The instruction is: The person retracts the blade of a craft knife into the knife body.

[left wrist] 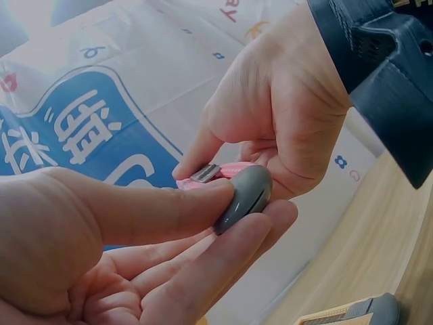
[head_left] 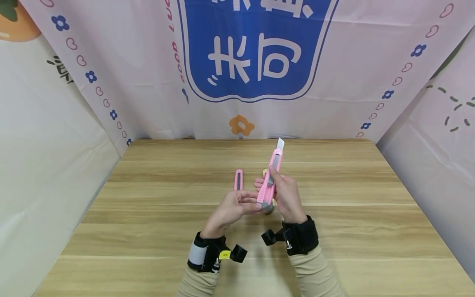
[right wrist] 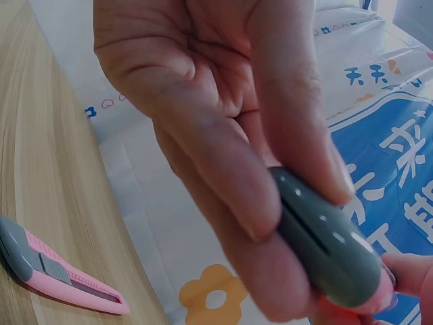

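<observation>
A pink utility knife (head_left: 265,191) with a grey end is held up over the table, its metal blade (head_left: 280,144) extended and pointing away from the person. My left hand (head_left: 234,207) pinches the grey end between thumb and fingers; the left wrist view shows this grey end cap (left wrist: 247,193) up close. Around the knife's body my right hand (head_left: 289,196) is curled, with the thumb at the grey slider. Left of the held knife, a second pink utility knife (right wrist: 67,281) lies on the table. A yellow utility knife (left wrist: 355,311) lies below the hands, mostly hidden in the head view.
The wood-grain table (head_left: 148,231) reaches back to a printed white cloth (head_left: 148,111) with a blue emblem. White cloth also hangs at the left and right sides. Black straps (head_left: 300,235) with small cameras sit on both wrists.
</observation>
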